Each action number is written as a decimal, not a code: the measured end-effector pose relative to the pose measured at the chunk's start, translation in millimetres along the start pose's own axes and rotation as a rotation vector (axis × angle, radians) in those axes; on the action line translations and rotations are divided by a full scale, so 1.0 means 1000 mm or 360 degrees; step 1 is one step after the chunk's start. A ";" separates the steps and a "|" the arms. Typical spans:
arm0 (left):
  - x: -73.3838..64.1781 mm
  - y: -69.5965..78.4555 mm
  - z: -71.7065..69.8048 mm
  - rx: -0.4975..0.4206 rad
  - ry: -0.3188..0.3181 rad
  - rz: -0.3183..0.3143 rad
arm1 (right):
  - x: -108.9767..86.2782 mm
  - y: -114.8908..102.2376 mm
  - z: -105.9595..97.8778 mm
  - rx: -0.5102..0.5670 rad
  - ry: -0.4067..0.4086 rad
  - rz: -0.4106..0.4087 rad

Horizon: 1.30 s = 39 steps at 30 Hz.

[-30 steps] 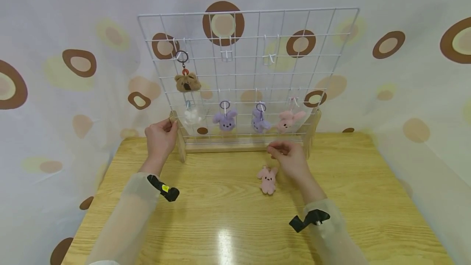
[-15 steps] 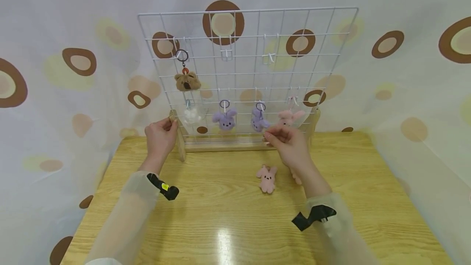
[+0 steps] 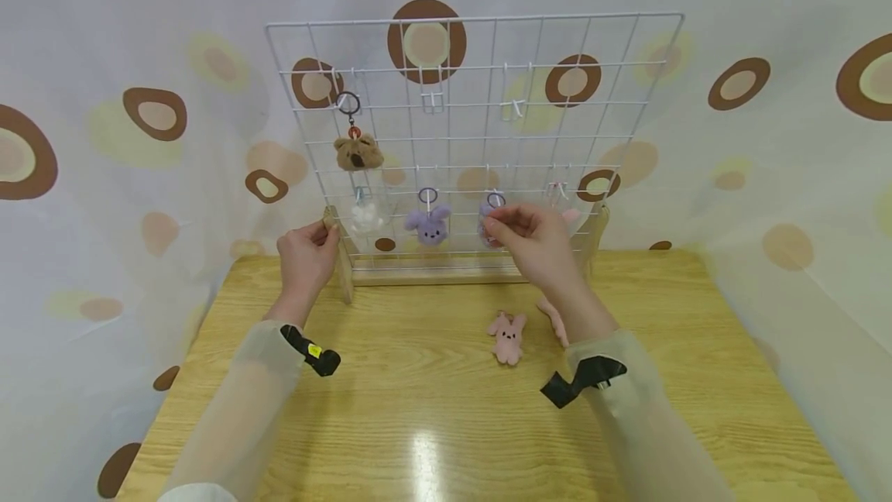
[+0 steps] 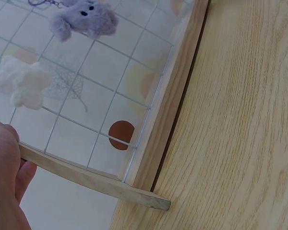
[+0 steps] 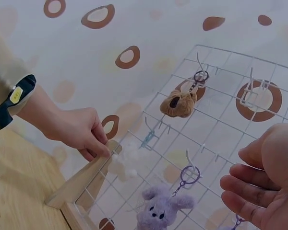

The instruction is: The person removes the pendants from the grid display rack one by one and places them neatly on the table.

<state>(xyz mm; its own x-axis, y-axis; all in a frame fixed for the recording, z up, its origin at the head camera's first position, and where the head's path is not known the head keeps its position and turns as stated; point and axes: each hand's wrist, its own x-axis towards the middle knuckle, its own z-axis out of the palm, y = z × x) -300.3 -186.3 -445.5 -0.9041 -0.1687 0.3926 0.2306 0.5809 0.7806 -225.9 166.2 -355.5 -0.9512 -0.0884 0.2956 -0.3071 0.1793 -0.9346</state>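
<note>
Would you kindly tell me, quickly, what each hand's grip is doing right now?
Left hand: closed, holding the wooden post.
Right hand: partly curled in front of a purple rabbit; whether it holds anything cannot be told.

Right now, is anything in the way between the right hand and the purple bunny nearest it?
Nothing visible is: in the head view, the right hand overlaps that purple bunny, which hangs in front of the white wire grid. I can't tell whether hand and bunny touch.
</note>
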 end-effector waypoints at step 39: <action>0.001 -0.003 0.001 -0.0006 0.0038 0.0044 | 0.085 -0.048 0.070 0.0157 0.0076 0.0148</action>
<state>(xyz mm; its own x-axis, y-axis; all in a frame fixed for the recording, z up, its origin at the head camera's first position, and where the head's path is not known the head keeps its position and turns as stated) -302.6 -187.9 -448.0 -0.8885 -0.1714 0.4256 0.2569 0.5826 0.7711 -290.4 81.9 -299.5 -0.9765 -0.0284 0.2137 -0.2154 0.0871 -0.9726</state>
